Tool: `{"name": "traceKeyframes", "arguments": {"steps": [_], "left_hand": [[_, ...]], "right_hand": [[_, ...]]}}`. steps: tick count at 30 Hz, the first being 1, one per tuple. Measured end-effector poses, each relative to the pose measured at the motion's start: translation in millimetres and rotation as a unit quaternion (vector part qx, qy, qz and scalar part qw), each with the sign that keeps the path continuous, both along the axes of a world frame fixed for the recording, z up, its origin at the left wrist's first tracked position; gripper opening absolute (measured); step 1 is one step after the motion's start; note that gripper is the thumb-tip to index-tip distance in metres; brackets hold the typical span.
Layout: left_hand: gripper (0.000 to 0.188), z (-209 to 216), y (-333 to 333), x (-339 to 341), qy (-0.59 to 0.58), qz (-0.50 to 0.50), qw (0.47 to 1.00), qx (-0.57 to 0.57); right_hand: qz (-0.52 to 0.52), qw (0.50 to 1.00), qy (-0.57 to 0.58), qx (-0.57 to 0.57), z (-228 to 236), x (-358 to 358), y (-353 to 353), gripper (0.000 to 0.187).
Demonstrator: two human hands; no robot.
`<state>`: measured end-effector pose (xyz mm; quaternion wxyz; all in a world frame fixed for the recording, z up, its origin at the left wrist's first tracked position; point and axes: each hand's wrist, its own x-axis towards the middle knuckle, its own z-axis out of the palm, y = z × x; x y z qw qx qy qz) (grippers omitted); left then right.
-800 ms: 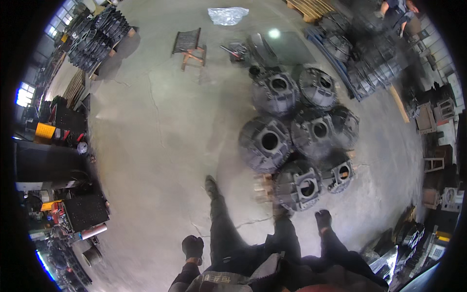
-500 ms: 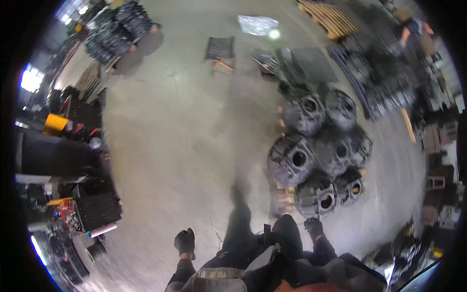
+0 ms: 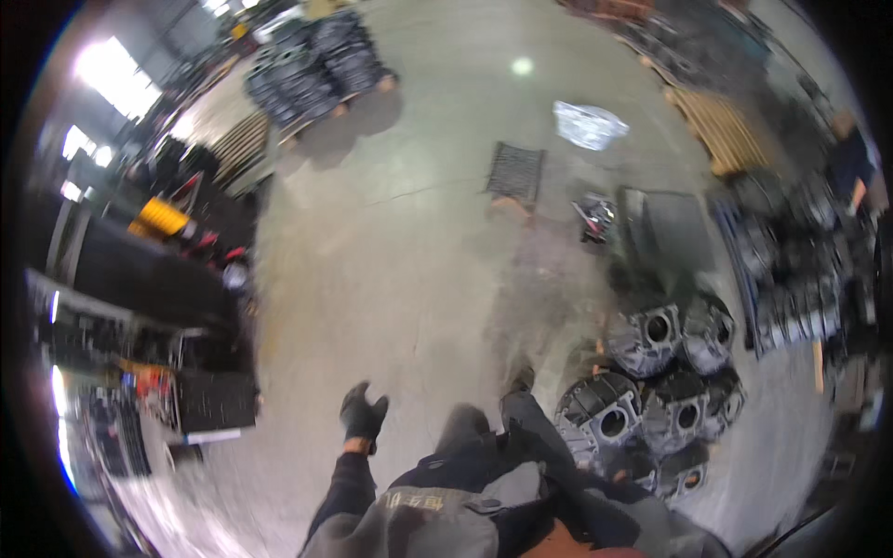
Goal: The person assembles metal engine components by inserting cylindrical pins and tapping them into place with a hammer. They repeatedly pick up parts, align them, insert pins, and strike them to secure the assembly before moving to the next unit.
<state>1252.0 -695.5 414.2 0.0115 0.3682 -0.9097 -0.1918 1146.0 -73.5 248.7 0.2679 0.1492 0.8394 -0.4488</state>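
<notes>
My left hand (image 3: 364,412), in a dark glove, hangs out in front of my body above the concrete floor. Its thumb and fingers are apart and it holds nothing. My right hand does not show. To my right, close to my leg (image 3: 541,426), stand several large grey metal housings (image 3: 609,423) with round openings, grouped together. Some of the nearest ones are partly covered by my body.
A small low stool-like seat (image 3: 516,172) stands ahead, near clear plastic sheeting (image 3: 590,126) and a dark flat panel (image 3: 684,232). Stacked castings (image 3: 312,70) stand far left, a dark workbench (image 3: 153,279) at left. A pallet (image 3: 721,130) and a person (image 3: 851,163) are at far right.
The floor things have shifted down and right in view as I move ahead and turn. My right hand has gone out of sight. My left hand's fingers now show spread.
</notes>
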Motion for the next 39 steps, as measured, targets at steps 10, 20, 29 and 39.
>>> {"name": "traceKeyframes", "arguments": {"steps": [10,20,29,39], "left_hand": [[0.046,-72.8,-51.3,-81.6,-0.387,-0.058,0.918,0.068],[0.023,-1.2,-181.7,-492.2,0.008,-0.209,0.978,0.001],[0.014,-84.1,-134.1,-676.7,-0.018,-0.303,0.952,-0.048],[0.014,-66.2,-40.0,-772.8,-0.212,-0.313,0.925,-0.021]], "right_hand": [[-0.261,0.923,0.139,-0.245,59.1,-286.9,-64.3,0.018],[-0.350,0.927,0.007,-0.133,53.4,-220.4,-162.6,0.017],[-0.434,0.895,0.008,-0.107,-2.8,-339.1,-107.9,0.012],[-0.527,0.823,0.159,-0.140,11.9,-553.5,34.8,0.023]]}}
